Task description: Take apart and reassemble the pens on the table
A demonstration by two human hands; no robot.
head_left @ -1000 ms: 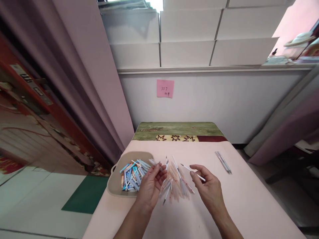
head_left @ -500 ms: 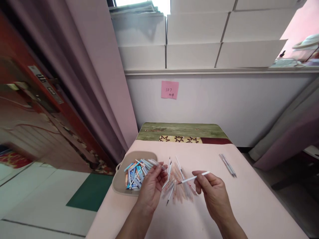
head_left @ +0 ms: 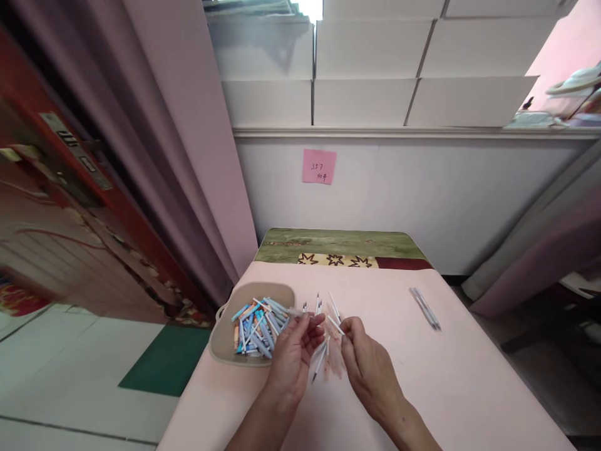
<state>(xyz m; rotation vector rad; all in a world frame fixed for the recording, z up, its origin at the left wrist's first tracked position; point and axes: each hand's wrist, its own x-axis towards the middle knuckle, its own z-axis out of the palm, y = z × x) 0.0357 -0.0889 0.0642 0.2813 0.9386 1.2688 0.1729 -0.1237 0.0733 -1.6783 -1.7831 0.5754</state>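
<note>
My left hand (head_left: 295, 354) pinches a clear pen barrel (head_left: 295, 312) just right of the beige basket (head_left: 220, 347). In my right hand (head_left: 369, 360), closed fingers grip a white pen refill (head_left: 334, 324), its end pointing toward the left fingertips. Beneath and between both hands lies a loose pile of translucent pinkish pen barrels (head_left: 334, 364). Loose white refills with dark tips, such as one refill (head_left: 319, 362), are mixed in there. My fingers partly hide the pile. Whether the held refill touches the barrel, I cannot tell.
Blue, white and orange pen parts (head_left: 258, 332) fill the basket. A few grey pens (head_left: 425, 309) lie side by side at the right of the pink tabletop (head_left: 451, 388). Behind the table, a pink note (head_left: 319, 166) sticks to the white wall.
My right hand has moved left with the refill, bringing it close to my left hand. The refill's angle has changed, its left end now tipped upward. The left hand has shifted slightly right.
</note>
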